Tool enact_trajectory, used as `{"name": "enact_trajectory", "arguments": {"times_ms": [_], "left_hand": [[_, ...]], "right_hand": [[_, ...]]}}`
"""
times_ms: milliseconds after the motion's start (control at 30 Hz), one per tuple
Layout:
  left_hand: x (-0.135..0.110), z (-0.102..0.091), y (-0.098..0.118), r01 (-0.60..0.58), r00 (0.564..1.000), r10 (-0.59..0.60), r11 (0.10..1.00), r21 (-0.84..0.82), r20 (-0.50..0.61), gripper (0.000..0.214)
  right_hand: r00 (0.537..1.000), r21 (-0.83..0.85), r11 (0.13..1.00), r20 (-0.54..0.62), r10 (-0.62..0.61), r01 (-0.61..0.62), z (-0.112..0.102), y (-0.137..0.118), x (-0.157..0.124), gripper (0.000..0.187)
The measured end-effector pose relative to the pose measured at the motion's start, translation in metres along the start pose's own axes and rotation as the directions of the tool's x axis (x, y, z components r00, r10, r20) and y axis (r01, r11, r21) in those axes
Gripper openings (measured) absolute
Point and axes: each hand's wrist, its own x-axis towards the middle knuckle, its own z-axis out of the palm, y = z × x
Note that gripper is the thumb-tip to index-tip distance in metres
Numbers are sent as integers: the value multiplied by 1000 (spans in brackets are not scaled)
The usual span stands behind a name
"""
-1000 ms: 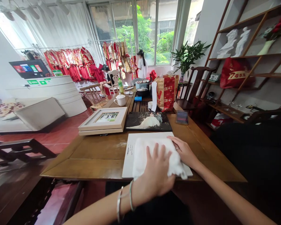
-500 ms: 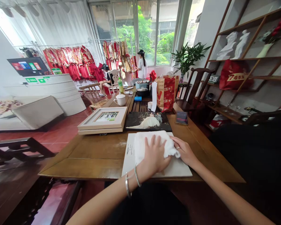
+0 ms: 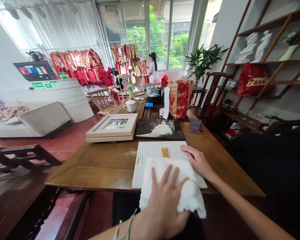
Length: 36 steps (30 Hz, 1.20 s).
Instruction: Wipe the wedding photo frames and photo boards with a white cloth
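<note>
My left hand [image 3: 165, 196] lies with fingers spread on a folded white towel [image 3: 162, 165], which covers the near part of a white board [image 3: 150, 150] and hangs past its front edge. The thumb is partly tucked by the towel's folds. On the board's top right edge rests my right hand [image 3: 196, 160], fingers stretched out, a ring on one of them. Beyond the towel, a small tan cat-shaped piece [image 3: 165, 152] shows on the board. Small print runs down the board's left side.
Behind the board lie a dark picture panel with a white gown [image 3: 160, 129] and stacked light-framed pictures [image 3: 112, 126]. A small stand [image 3: 196, 126], lidded white mug [image 3: 130, 106] and red-and-tan paper bag [image 3: 180, 100] stand on the wooden table [image 3: 97, 163]. Two people are near the clothes racks.
My left hand has drawn the towel toward me, off the board's far part, uncovering the tan piece. My right hand stays at the board's right edge, and the towel no longer touches it.
</note>
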Motion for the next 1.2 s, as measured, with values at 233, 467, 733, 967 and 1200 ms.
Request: {"name": "enact_trajectory", "arguments": {"times_ms": [233,467,733,967,1200], "left_hand": [[56,-22,-51,185,982,-180,976,112,-54,43],[27,-26,-67,197,980,-196,962,191,-26,68],[-20,-42,-72,293,953,-282,951,102,-111,88],[12,-17,-26,-73,947,120,984,163,-299,73],[42,-5,3,-215,940,276,937,276,-202,48]], "right_hand": [[1000,29,999,4,28,-28,-1,-2,-1,34],[999,-42,998,-13,47,-48,-1,-4,-3,31],[982,-92,990,-164,88,-104,-5,-12,-3,34],[916,625,680,162,368,-384,-13,-62,-26,58],[803,730,495,122,583,-470,-47,-56,-55,55]]}}
